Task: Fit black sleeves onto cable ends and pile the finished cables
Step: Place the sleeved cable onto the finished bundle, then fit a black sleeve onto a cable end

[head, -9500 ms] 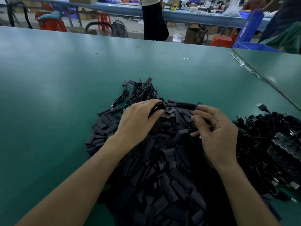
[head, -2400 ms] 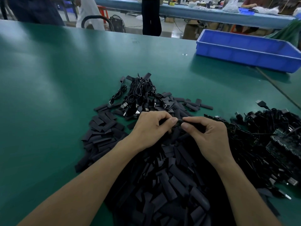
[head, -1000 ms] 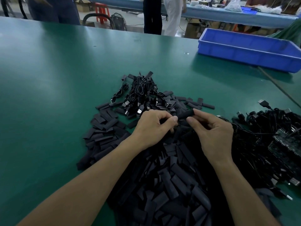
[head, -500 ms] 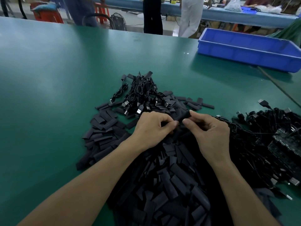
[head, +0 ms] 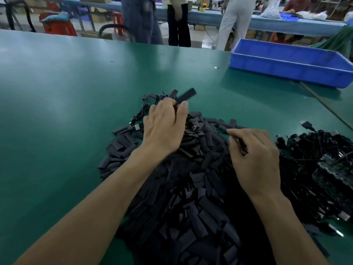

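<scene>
My left hand (head: pixel 164 127) pinches a sleeved cable end (head: pixel 186 96), the black sleeve sticking up and to the right above the small pile of finished cables (head: pixel 141 115). My right hand (head: pixel 254 159) hovers over the big heap of loose black sleeves (head: pixel 191 203), its fingers curled around something thin and dark that I cannot identify. A tangle of black cables (head: pixel 315 161) with bare plug ends lies to its right.
A blue plastic bin (head: pixel 286 62) stands at the far right of the green table (head: pixel 66 88). Several people stand beyond the table's far edge near another bench. A seam runs diagonally along the table's right side.
The hands have parted. My left hand has carried the sleeved cable end up and away toward the finished pile. My right hand has drawn back to the right.
</scene>
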### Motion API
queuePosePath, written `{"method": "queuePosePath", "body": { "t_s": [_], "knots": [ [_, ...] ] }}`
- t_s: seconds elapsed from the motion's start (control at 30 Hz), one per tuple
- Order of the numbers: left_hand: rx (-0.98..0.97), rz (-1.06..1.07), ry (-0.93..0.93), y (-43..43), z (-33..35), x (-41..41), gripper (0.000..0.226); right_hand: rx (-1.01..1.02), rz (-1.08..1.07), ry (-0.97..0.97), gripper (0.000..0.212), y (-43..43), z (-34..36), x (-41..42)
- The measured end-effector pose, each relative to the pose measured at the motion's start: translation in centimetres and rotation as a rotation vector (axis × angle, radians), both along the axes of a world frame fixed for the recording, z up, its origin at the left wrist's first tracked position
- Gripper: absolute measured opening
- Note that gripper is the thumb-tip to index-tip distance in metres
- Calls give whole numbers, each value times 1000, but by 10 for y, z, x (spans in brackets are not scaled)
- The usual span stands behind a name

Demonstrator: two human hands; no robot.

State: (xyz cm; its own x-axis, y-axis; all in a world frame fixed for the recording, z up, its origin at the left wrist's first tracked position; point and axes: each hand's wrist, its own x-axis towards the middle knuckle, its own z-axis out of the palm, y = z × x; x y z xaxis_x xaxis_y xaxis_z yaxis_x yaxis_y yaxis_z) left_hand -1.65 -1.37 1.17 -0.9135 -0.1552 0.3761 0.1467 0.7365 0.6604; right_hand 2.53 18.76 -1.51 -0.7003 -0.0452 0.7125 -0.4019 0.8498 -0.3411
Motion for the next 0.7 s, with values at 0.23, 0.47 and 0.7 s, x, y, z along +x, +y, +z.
{"method": "queuePosePath", "body": {
  "t_s": [0.23,0.47,0.7],
  "knots": [
    [11,85,-332,-9,44,-57,39,79,-283,-310,21,6,-1,1],
    [28,68,-298,-17,36,-72,66,-87,-242,-312,17,17,-2,-4],
    [-264,42,-179,-7,20,-66,42,-119,-199,-332,11,23,-6,-8]
  ]
}}
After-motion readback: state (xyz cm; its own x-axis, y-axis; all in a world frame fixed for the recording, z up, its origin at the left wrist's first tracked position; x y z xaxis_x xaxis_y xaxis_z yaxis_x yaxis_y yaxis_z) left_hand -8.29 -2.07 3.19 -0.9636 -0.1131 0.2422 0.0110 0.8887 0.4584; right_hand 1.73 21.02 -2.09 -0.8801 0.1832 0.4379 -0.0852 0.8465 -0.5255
